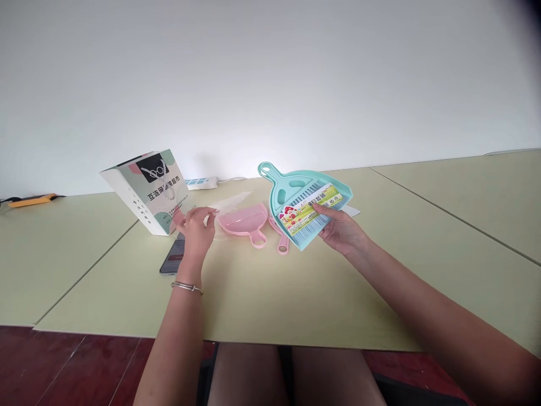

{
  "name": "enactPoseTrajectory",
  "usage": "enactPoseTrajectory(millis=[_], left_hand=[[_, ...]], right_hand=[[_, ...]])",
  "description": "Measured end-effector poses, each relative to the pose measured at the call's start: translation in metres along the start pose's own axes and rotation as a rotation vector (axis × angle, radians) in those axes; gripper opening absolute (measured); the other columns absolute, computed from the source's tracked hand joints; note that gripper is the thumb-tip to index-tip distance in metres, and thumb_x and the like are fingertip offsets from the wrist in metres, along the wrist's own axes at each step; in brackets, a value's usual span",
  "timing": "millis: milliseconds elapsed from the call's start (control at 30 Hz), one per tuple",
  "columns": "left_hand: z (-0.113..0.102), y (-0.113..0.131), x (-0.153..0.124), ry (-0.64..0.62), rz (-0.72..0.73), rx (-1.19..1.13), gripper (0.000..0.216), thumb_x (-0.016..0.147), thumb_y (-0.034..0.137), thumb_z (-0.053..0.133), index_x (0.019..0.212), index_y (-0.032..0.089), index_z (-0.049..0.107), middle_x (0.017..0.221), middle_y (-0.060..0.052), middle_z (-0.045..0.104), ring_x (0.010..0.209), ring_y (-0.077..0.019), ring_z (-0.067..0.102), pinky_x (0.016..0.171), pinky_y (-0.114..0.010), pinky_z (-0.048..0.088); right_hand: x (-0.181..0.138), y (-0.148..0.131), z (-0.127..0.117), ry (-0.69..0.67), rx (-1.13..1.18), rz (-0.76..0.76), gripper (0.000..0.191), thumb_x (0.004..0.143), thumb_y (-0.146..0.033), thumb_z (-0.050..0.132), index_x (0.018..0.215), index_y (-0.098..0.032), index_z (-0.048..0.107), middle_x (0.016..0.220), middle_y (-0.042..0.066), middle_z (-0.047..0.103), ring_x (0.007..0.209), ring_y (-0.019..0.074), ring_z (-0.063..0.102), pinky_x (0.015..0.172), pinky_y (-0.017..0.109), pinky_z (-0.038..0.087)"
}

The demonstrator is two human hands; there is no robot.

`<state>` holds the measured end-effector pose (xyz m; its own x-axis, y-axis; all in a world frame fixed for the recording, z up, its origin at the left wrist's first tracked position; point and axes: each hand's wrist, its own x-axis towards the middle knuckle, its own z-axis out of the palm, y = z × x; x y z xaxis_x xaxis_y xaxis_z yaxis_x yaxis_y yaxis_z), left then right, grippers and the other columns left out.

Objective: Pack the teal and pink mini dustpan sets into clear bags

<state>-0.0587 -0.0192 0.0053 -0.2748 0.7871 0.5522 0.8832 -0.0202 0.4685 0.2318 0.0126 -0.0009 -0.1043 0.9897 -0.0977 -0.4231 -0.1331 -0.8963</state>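
My right hand (340,230) grips a teal dustpan and brush set (291,194) with a bright paper label, held tilted above the table. My left hand (195,228) pinches a clear plastic wrapper (231,202) that lies beside a pink dustpan (244,220). A pink brush handle (281,239) pokes out from under the teal set. A thin bracelet sits on my left wrist.
A paper gift bag (150,189) with black print lies on its side at the left. A phone (172,260) rests by my left wrist. A white power strip (202,182) lies at the back of the pale green table (274,293). An orange tool (31,199) lies far left.
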Motion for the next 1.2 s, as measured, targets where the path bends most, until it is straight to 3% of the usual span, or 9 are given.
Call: enactPoseTrajectory(millis=[133,267,400,500,567,667,833,1033,1200], left_hand=[[-0.007,0.003,0.001,-0.124,0.179,-0.341,0.018,0.080,0.028,0.051,0.081,0.025,0.068,0.116,-0.004,0.066,0.121,-0.0222,0.047,0.103,-0.041,0.033],[-0.007,-0.008,0.001,-0.305,0.132,-0.213,0.030,0.074,0.011,0.045,0.071,0.025,0.070,0.120,-0.002,0.064,0.121,-0.0239,0.048,0.104,-0.045,0.030],[-0.007,-0.005,0.001,-0.134,0.007,0.053,0.047,0.067,-0.001,0.038,0.089,0.025,0.071,0.122,-0.004,0.061,0.121,-0.0282,0.047,0.102,-0.055,0.025],[-0.001,0.021,-0.009,-0.061,0.084,0.025,0.036,0.078,0.008,0.040,0.099,0.023,0.065,0.116,-0.005,0.063,0.111,-0.0249,0.052,0.097,-0.047,0.034],[0.008,0.045,-0.022,-0.194,0.196,0.034,0.021,0.085,0.027,0.046,0.094,0.020,0.064,0.106,-0.006,0.065,0.103,-0.0241,0.055,0.093,-0.043,0.038],[0.026,0.075,-0.043,-0.418,0.319,0.191,0.040,0.075,0.052,0.059,0.094,0.016,0.062,0.104,-0.011,0.062,0.103,-0.0302,0.054,0.089,-0.046,0.039],[0.037,0.079,-0.048,-0.516,0.299,0.315,0.015,0.085,0.019,0.049,0.091,0.015,0.061,0.099,-0.011,0.062,0.095,-0.0248,0.057,0.080,-0.037,0.044],[0.034,0.063,-0.038,-0.424,0.205,0.149,0.018,0.083,0.007,0.045,0.078,0.016,0.060,0.085,-0.007,0.063,0.079,-0.0192,0.058,0.070,-0.031,0.045],[0.036,0.063,-0.039,-0.224,0.333,0.050,0.019,0.086,0.009,0.044,0.079,0.016,0.059,0.082,-0.006,0.060,0.075,-0.0185,0.056,0.070,-0.031,0.046]], right_hand=[[0.006,-0.022,-0.024,-0.101,-0.100,-0.004,0.026,0.071,-0.027,0.068,0.097,-0.023,0.065,0.111,0.002,0.069,0.111,0.0260,0.061,0.094,0.042,0.052],[0.013,-0.038,-0.063,-0.096,-0.225,0.056,0.031,0.069,-0.027,0.069,0.099,-0.023,0.066,0.104,0.003,0.072,0.104,0.0281,0.064,0.094,0.046,0.051],[0.021,-0.039,-0.090,-0.145,-0.350,0.201,0.029,0.069,-0.026,0.070,0.097,-0.021,0.066,0.098,0.005,0.073,0.094,0.0278,0.068,0.090,0.044,0.053],[0.023,-0.037,-0.095,-0.244,-0.390,0.310,0.029,0.072,-0.026,0.069,0.100,-0.020,0.065,0.098,0.006,0.073,0.087,0.0261,0.070,0.085,0.041,0.055],[0.022,-0.036,-0.095,-0.289,-0.411,0.349,0.029,0.073,-0.025,0.068,0.101,-0.020,0.065,0.099,0.007,0.073,0.083,0.0254,0.071,0.083,0.040,0.056],[0.021,-0.038,-0.096,-0.311,-0.416,0.366,0.029,0.073,-0.025,0.068,0.101,-0.020,0.066,0.098,0.007,0.073,0.080,0.0245,0.071,0.080,0.038,0.056],[0.021,-0.035,-0.092,-0.334,-0.436,0.392,0.033,0.072,-0.024,0.069,0.104,-0.018,0.065,0.095,0.007,0.074,0.078,0.0231,0.071,0.075,0.035,0.057],[0.021,-0.024,-0.080,-0.374,-0.419,0.406,0.030,0.071,-0.024,0.070,0.101,-0.017,0.066,0.096,0.007,0.074,0.080,0.0223,0.071,0.077,0.035,0.056],[0.018,-0.020,-0.073,-0.370,-0.326,0.389,0.032,0.070,-0.024,0.071,0.101,-0.018,0.067,0.094,0.006,0.074,0.076,0.0211,0.071,0.076,0.034,0.057]])
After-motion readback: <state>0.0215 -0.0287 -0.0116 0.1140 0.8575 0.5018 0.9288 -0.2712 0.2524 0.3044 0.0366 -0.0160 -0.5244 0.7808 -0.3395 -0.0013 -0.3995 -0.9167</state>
